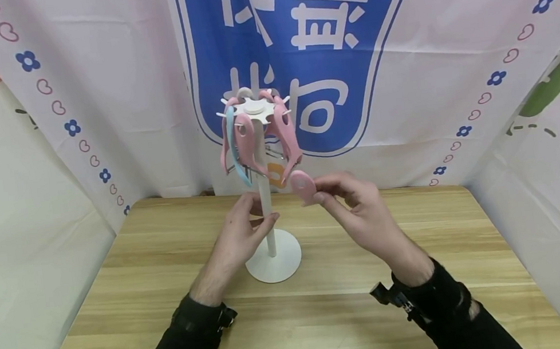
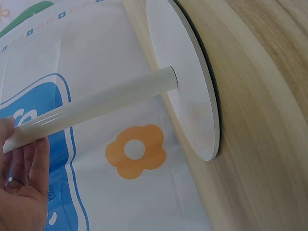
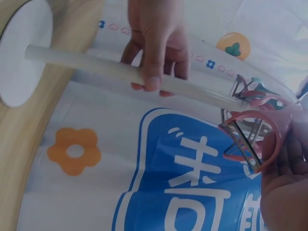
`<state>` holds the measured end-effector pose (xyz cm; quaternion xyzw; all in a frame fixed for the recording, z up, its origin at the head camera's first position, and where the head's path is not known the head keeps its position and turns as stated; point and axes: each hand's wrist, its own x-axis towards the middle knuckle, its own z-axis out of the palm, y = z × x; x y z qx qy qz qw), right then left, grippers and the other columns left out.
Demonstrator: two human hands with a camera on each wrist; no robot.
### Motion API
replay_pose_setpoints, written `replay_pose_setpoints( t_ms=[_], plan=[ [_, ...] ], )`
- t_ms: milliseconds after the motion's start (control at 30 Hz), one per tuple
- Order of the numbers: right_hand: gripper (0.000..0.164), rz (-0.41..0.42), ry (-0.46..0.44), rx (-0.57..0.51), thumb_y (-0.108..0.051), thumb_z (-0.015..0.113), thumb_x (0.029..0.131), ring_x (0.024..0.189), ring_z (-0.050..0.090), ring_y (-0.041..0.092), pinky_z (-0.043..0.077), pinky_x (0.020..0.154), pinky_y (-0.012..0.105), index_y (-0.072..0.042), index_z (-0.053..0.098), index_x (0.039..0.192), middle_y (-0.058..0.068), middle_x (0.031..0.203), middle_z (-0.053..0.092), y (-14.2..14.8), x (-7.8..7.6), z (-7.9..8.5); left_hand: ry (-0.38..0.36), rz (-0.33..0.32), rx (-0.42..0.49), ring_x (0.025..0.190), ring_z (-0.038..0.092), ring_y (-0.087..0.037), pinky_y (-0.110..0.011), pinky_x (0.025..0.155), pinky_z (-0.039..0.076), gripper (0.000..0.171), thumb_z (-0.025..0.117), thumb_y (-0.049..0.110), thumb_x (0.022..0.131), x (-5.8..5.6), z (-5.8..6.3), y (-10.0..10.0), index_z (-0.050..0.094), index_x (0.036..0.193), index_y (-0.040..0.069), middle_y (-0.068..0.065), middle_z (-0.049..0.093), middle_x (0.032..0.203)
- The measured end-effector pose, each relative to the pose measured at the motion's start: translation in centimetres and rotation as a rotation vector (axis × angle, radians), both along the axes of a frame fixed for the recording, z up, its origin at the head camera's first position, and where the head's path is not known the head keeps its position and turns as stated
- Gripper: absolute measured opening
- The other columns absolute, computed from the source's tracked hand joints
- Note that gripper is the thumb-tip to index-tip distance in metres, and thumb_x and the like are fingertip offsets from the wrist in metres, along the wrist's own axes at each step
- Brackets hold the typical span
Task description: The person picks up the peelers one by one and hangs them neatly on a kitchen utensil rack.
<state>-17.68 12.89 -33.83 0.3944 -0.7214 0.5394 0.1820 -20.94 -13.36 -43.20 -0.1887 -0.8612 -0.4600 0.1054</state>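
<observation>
A white stand with a round base and a hooked top rack rises from the wooden table. Several pink peelers and a light blue peeler hang around the rack. My left hand holds the pole below them, thumb and fingers on either side. To the right of the pole, my right hand pinches a pink peeler just below the hanging ones. Its far part is hidden by the fingers in the head view. Metal blades show in the right wrist view.
A white printed cloth with a blue panel hangs behind the table and along both sides. The wooden tabletop extends in front of the stand. Each wrist wears a black strap with a small camera.
</observation>
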Motion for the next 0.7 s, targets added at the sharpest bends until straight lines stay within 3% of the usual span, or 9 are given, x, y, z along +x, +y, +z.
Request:
replay_pose_setpoints(
  t_ms=[567, 700],
  plan=[
    [0.026, 0.065, -0.226, -0.166, -0.005, 0.063, 0.102, 0.100, 0.065, 0.029, 0.063, 0.085, 0.039, 0.002, 0.066, 0.126, 0.011, 0.117, 0.067, -3.1, 0.8, 3.2, -0.010, -0.011, 0.008, 0.101, 0.064, -0.012, -0.029, 0.086, 0.062, 0.038, 0.071, 0.033, 0.099, -0.1, -0.1, -0.1, 0.055, 0.129, 0.016, 0.003, 0.058, 0.111],
    [0.026, 0.046, -0.254, -0.181, -0.008, 0.064, 0.102, 0.100, 0.065, 0.029, 0.062, 0.086, 0.036, 0.000, 0.066, 0.127, 0.011, 0.115, 0.068, -3.6, 0.7, 4.0, -0.009, -0.006, 0.009, 0.100, 0.064, -0.012, -0.030, 0.086, 0.063, 0.037, 0.071, 0.033, 0.099, -0.2, -0.2, -0.1, 0.056, 0.129, 0.016, 0.004, 0.059, 0.110]
  ],
)
